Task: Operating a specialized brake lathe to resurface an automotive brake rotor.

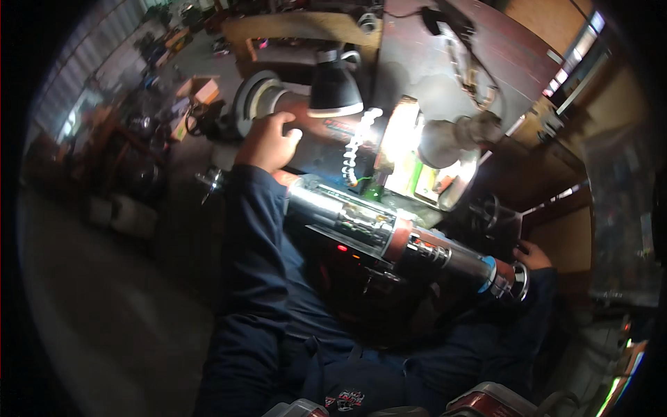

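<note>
Two hands are on the machine. I see my left hand (pixel 267 142), above centre-left of the frame, resting palm-down on the drum (pixel 313 132), fingers curled loosely over it and holding nothing. My right hand (pixel 531 256), at right of centre, sits at the end cap (pixel 517 279) of the cylinder (pixel 389 233); I cannot tell its finger state. The lamp (pixel 335 87) lights the centre. My judgement: steady the drum firmly, and work the cap slowly, clear of the glare.
</note>
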Demonstrator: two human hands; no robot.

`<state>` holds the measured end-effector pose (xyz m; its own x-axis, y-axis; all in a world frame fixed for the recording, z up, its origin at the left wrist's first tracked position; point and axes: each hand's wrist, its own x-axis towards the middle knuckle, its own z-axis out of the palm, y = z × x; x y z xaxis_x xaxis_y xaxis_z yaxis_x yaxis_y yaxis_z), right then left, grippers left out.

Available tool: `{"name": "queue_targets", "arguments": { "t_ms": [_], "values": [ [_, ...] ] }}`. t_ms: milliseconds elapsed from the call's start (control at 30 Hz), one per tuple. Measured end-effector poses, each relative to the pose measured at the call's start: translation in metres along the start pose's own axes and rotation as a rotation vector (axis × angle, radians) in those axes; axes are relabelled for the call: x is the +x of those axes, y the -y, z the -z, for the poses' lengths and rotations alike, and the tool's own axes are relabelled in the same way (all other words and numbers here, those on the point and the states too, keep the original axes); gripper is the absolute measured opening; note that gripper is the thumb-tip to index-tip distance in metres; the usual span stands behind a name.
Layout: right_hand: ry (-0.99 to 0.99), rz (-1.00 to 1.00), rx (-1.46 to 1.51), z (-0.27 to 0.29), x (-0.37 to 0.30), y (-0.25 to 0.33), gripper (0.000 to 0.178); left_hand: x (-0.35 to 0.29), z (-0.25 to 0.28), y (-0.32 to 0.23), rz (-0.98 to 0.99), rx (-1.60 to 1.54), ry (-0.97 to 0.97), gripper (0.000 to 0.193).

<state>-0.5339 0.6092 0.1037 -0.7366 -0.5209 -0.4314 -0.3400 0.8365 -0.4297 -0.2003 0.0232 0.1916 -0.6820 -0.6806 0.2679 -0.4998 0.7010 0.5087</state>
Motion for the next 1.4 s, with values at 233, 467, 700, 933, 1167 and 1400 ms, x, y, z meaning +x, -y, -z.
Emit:
{"name": "queue_targets", "arguments": {
  "t_ms": [233,467,700,933,1167,1400],
  "values": [
    [-0.013,-0.031,0.005,-0.005,-0.005,0.013,0.064,0.072,-0.035,0.020,-0.343,0.152,-0.049,0.021],
    [-0.022,0.002,0.051,-0.009,-0.008,0.031,0.065,0.137,-0.077,0.067,-0.351,-0.484,0.134,0.036],
    [0.008,-0.053,-0.021,-0.007,0.008,0.011,0.067,0.166,-0.121,-0.009,-0.534,-0.301,0.108,0.019],
    [-0.020,-0.075,-0.115,-0.009,0.031,0.002,0.070,0.166,-0.133,-0.029,-0.458,-0.196,0.447,0.028],
    [-0.043,-0.071,-0.099,-0.008,0.030,0.012,0.068,0.172,-0.123,-0.044,-0.186,-0.308,0.839,0.030],
    [-0.002,-0.025,-0.033,0.000,0.021,0.025,0.064,0.186,-0.144,-0.016,-0.235,-0.364,0.715,0.030]
  ]
}}
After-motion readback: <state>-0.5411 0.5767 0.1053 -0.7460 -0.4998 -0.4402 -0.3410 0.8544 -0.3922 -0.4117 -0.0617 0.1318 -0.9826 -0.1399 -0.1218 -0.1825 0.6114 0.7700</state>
